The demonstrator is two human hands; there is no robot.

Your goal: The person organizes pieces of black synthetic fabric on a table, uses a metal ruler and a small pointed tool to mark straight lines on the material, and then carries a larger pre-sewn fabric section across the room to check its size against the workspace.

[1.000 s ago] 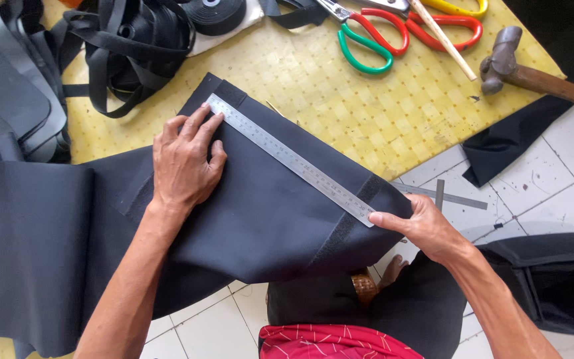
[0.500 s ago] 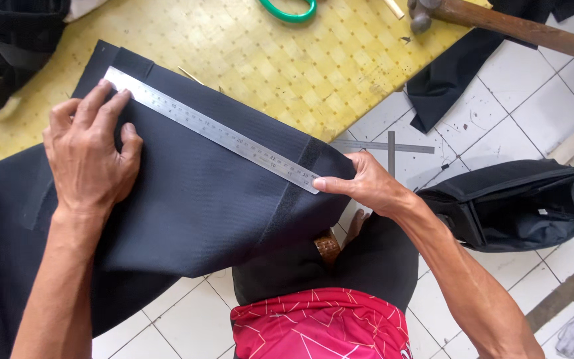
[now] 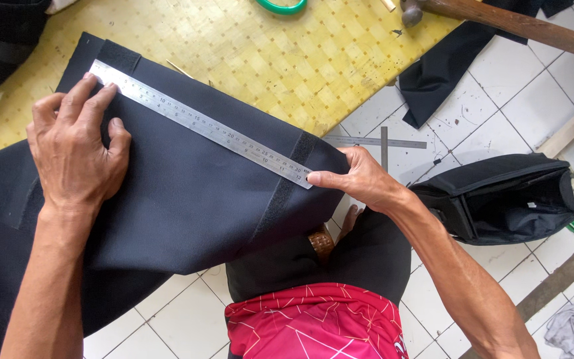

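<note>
A large piece of black fabric (image 3: 187,193) with two darker strips lies over a yellow patterned mat (image 3: 260,60) and drapes toward my lap. A steel ruler (image 3: 200,124) lies slantwise across its upper edge. My left hand (image 3: 78,149) presses flat on the fabric, fingertips on the ruler's left end. My right hand (image 3: 360,179) grips the fabric's right edge, thumb pressing at the ruler's right end.
A wooden-handled hammer (image 3: 499,26) and a green scissor handle (image 3: 280,6) lie at the mat's far edge. A metal square (image 3: 383,143) and an open black bag (image 3: 506,199) rest on the white tiled floor to the right. More black cloth (image 3: 446,73) hangs off the mat.
The view has shifted down and to the right. Both hands stay on the fabric and ruler in nearly the same hold.
</note>
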